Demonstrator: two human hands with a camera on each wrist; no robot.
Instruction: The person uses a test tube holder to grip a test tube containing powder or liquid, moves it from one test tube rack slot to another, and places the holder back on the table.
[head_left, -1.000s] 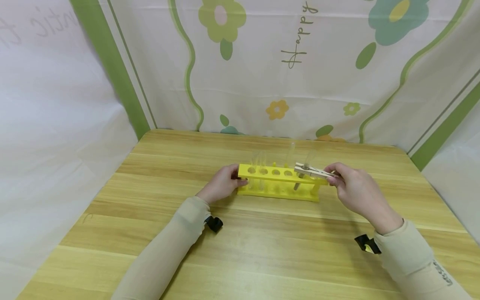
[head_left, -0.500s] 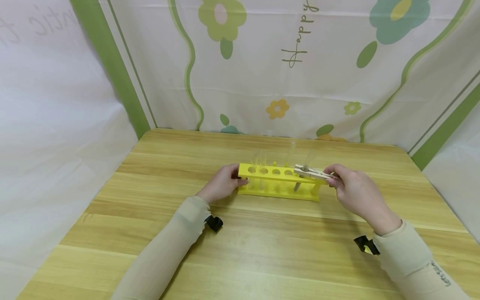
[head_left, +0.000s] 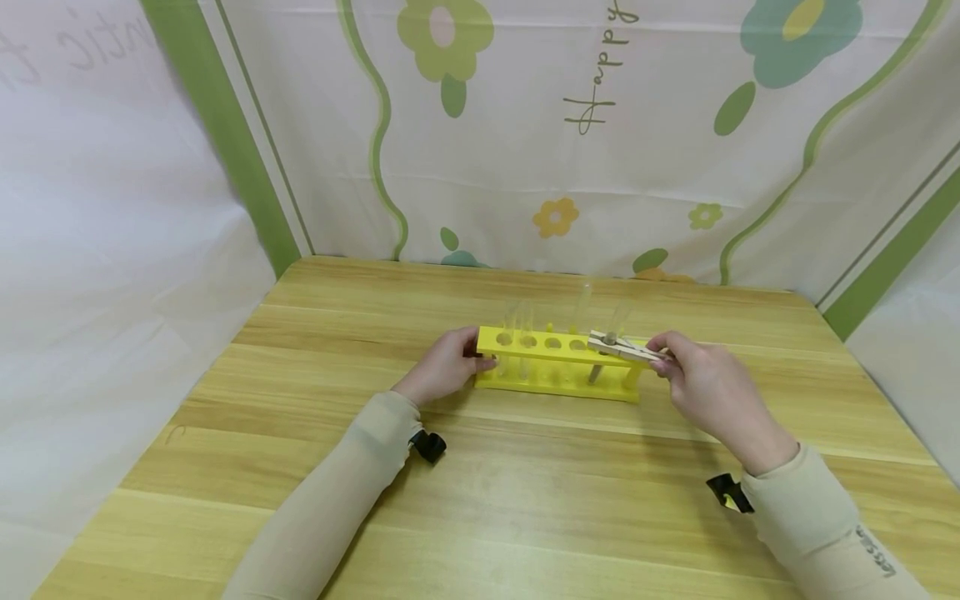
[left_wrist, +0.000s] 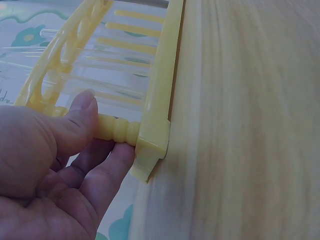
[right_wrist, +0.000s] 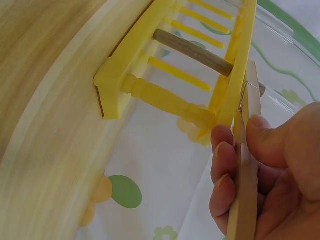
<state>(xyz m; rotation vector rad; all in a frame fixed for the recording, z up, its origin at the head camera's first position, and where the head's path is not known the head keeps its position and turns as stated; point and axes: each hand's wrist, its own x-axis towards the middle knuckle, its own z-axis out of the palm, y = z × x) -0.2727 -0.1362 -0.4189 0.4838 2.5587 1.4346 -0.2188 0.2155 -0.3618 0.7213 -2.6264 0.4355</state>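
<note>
A yellow test tube rack (head_left: 551,357) stands on the table. At its left end my left hand (head_left: 442,367) grips the end post (left_wrist: 117,129) between thumb and fingers, as the left wrist view shows. My right hand (head_left: 712,396) holds a wooden test tube clamp (head_left: 637,351) by its handle end. The clamp's jaws lie around a test tube (head_left: 619,318) just above the rack's top board. That tube, with grey-brown contents (right_wrist: 195,52), passes through a hole near the right end, its lower end at the base board. Clear test tubes (head_left: 527,317) stand in other holes.
The wooden table (head_left: 480,500) extends in front of the rack and to both sides. A white flower-printed curtain (head_left: 480,167) hangs behind the table's far edge. Yellow drying pegs (right_wrist: 180,74) rise from the rack's base.
My right hand has shifted slightly left, and the clamp's handle arms look a little farther apart. My left hand and the rack stay put.
</note>
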